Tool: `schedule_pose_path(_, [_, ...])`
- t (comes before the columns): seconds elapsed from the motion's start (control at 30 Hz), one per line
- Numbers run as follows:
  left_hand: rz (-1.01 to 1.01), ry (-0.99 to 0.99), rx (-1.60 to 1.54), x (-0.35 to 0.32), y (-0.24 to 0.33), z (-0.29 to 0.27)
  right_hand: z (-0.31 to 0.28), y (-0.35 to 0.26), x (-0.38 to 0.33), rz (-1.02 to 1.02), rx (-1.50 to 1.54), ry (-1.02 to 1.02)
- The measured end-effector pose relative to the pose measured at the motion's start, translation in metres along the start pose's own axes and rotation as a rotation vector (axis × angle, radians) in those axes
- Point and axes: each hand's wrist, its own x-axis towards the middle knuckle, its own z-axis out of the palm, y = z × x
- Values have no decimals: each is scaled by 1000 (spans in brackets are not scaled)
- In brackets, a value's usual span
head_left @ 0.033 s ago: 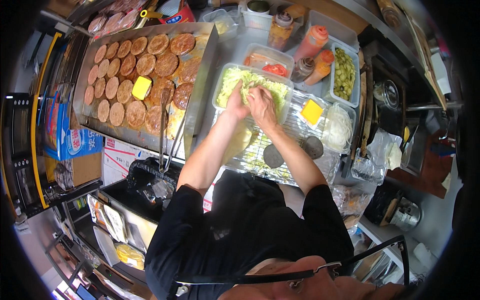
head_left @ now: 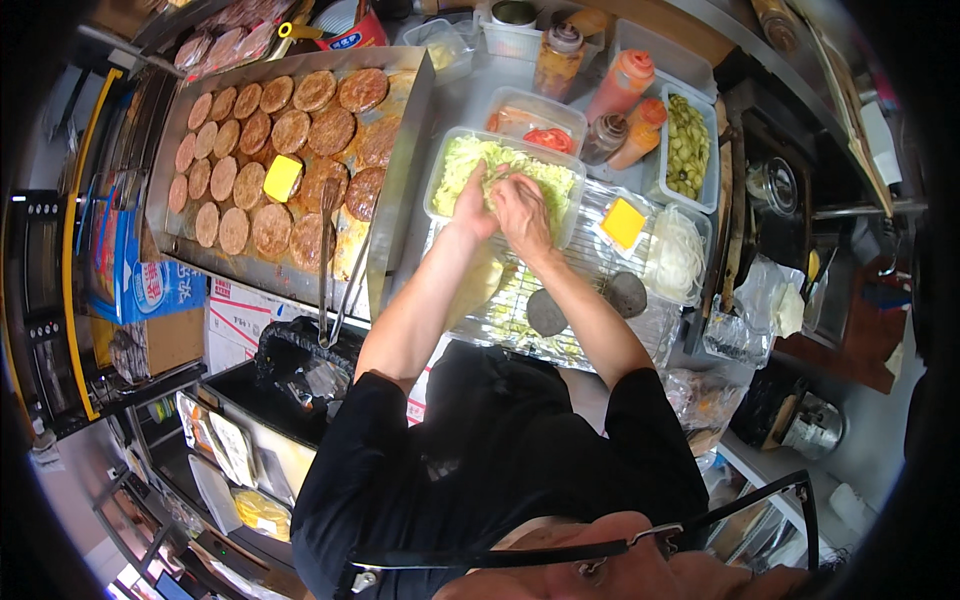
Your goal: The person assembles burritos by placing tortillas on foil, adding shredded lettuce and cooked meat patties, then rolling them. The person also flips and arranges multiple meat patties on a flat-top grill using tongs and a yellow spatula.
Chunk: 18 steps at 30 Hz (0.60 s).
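Note:
My left hand [head_left: 468, 205] and my right hand [head_left: 522, 212] are side by side inside a clear plastic tub [head_left: 434, 182] of shredded green lettuce [head_left: 545, 178]. The fingers of both hands are curled together around a small clump of the shreds at the middle of the tub. Just in front of the tub, under my forearms, a wire rack [head_left: 585, 262] sits on a foil-lined tray, scattered with lettuce bits. Two dark round pieces [head_left: 547, 312] lie on the rack.
A griddle [head_left: 400, 180] on the left holds several brown patties [head_left: 290, 130], one with a yellow cheese slice [head_left: 282, 178]; metal tongs [head_left: 328, 262] lie across its front. Behind and to the right stand tubs of tomato [head_left: 545, 138], pickles [head_left: 686, 145], onions [head_left: 676, 256], cheese [head_left: 623, 222] and sauce bottles [head_left: 620, 85].

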Motion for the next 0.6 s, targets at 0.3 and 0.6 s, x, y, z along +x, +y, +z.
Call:
schedule_pose_path(0.3, [172, 302, 253, 5, 3, 8, -34, -18, -7, 30, 126, 65])
schedule_pose_path(0.6, [512, 252, 560, -37, -31, 39, -60, 26, -128, 554, 377, 360])
